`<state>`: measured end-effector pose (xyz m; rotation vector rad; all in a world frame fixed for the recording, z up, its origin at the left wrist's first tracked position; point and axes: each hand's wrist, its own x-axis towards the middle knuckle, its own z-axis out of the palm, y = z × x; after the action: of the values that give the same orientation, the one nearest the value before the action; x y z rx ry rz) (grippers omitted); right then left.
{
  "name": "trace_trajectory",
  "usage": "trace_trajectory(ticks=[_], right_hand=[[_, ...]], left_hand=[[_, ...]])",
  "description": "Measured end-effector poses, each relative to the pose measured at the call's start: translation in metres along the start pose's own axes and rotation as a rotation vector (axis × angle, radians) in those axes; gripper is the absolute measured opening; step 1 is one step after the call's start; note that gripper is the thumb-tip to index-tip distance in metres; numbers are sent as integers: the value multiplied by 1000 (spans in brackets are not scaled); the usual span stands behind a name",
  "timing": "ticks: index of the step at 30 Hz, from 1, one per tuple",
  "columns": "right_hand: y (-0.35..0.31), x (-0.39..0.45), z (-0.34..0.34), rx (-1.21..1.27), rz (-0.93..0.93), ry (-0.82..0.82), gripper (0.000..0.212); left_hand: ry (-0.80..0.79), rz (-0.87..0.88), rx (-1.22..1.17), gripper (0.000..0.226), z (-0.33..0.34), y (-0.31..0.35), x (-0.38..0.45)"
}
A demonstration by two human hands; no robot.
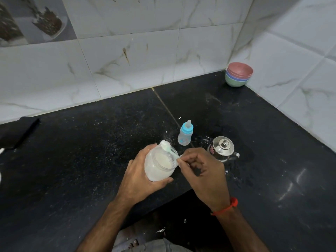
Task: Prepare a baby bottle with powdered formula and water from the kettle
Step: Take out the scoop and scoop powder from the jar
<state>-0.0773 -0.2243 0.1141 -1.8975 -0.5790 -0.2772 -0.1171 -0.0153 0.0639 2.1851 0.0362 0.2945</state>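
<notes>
A person stood at a black stone counter (91, 151) in a tiled corner, seen from above through their own head camera. The left hand (140, 179) was wrapped around a clear plastic jar (158, 166) of white formula powder, tilted with its open mouth toward the right hand; fingers curled behind the jar's far side, the thumb pressed along its lower front. The right hand (201, 171) was closed, its fingertips pinching the handle end of a small pale scoop (168, 149). The scoop's bowl, heaped with white powder, sat over the far rim of the jar, the handle crossing the jar's mouth back to the fingers. A red thread band (228, 207) circled the right wrist.

Just beyond the hands, the baby bottle (185, 135) stood upright on the counter, clear with small coloured prints, its blue collar and teat on. To its right, partly behind the right hand, stood a small steel kettle (222, 148) with its lid on and a red label, the writing too small to read.

White powder was scattered on the counter around the bottle and kettle. A stack of coloured bowls (238, 74) sat well apart in the far corner, and a dark cloth (18, 131) lay at the left edge.
</notes>
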Motion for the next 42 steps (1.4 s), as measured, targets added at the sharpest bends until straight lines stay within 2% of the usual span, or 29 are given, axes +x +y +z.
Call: trace_trajectory(ticks=[3, 10, 15, 17, 19, 21, 23, 25, 28, 32, 37, 42], right_hand=[[-2, 1, -2, -118, -22, -108, 9], [-16, 9, -12, -234, -100, -99, 10], [-25, 22, -17, -420, -171, -286, 7], [-25, 25, -16, -484, -121, -387, 5], [-24, 26, -13, -540, -46, -469, 12], [-24, 26, -11, -565, -2, -486, 15], [-27, 26, -11, -511, 44, -413, 11], [-30, 26, -13, -417, 123, -270, 6], [-26, 25, -20, -165, 409, -81, 9], [-17, 23, -27, 234, 698, 34, 10], [-8, 15, -33, 642, 816, 138, 16], [7, 8, -43, 739, 833, 231, 24]], left_hand=[[-3, 23, 16, 107, -1, 1, 0], [-14, 48, 51, 108, 0, -2, -1], [-39, 92, 96, 107, 3, 0, 0], [-47, 111, 107, 108, 4, 4, 1], [-58, 137, 125, 108, 5, 6, 1], [-67, 141, 134, 109, 7, 7, 0], [-76, 128, 131, 109, 8, 7, -2], [-71, 115, 134, 109, 7, 5, -3], [-45, 58, 122, 110, 5, 3, -2], [-27, -1, 85, 107, 6, 3, -2], [-29, -62, 62, 112, 10, 2, -5], [-24, -80, 71, 112, 11, 0, -5]])
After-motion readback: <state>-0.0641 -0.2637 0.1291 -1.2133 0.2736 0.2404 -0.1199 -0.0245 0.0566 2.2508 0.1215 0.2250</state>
